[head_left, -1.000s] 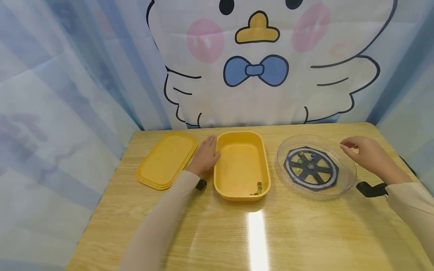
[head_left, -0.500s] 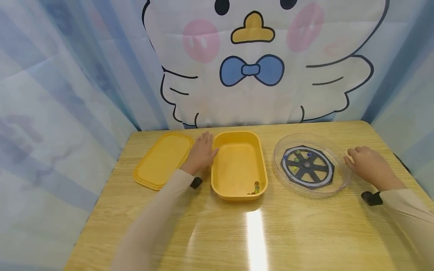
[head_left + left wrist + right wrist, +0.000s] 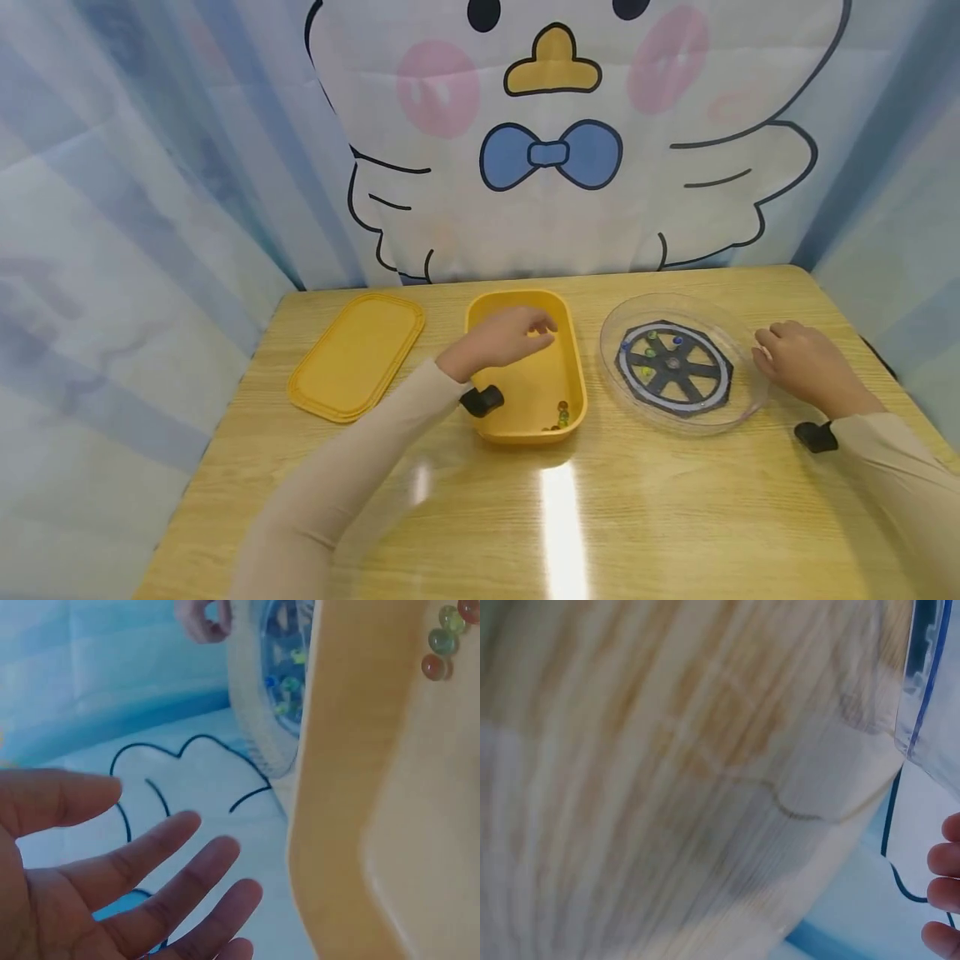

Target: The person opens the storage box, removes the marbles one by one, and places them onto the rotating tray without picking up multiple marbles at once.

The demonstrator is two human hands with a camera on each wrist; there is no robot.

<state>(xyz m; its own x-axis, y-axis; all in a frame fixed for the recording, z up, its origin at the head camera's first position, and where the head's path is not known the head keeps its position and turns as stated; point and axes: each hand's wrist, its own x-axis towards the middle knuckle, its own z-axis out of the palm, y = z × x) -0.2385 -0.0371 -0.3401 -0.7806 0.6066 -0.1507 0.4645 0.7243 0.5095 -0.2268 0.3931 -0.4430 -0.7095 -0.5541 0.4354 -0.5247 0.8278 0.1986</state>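
Your left hand (image 3: 506, 342) over yellow plastic tub (image 3: 527, 385), mid-frame, fingers apart; your right hand (image 3: 810, 368) beside clear round dish (image 3: 697, 425), frame right, fingers loosely curled.

Lt.-brown wood table (image 3: 675, 517) here w/ bright glare strip (image 3: 564, 525) on its near half; behind, blue-&-wht curtain (image 3: 135, 225) w/ big cartoon fig. (image 3: 551, 221) in blue bow tie (image 3: 550, 154).

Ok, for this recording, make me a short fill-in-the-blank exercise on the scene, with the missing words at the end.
In the head view, the left hand is over the bin, whose colour is ____.
There, the marbles in the bin lie by its lower ____ corner.
The right hand is beside a clear dish whose outline is ____.

Missing words: yellow; right; round.
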